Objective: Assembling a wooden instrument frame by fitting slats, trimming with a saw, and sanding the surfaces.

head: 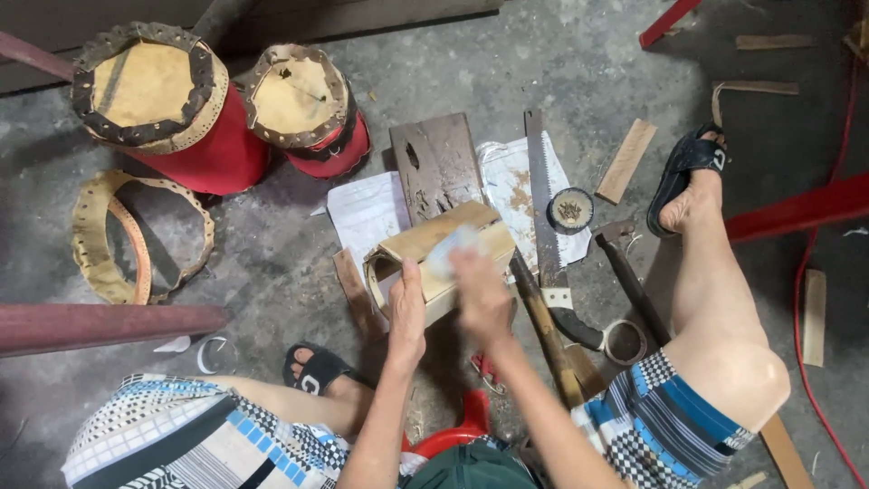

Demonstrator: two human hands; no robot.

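We sit low over the concrete floor (507,81) with a curved strip of pale wood (433,246) in the middle of the scene, resting on a dark plank (436,163) and some sheets of paper (367,213); our left hand (406,308) is closed around the near left end of the strip, pinning it down; our right hand (478,294) is blurred with motion and grips a small pale pad (453,249) pressed against the strip's upper face, though we cannot tell how tightly its fingers close.

We judge the step in hand to be rubbing or smoothing the strip's surface; the next move would call for the left hand to keep the piece steady and turn it so an unworked part faces up, while the right keeps the pad flat to the curve.

Just right of the strip lie a handsaw (543,195), a small round tin (570,208) and a hammer (629,267); far left stand 2 red drums (217,149); a loose hide ring (109,240) lies near left.
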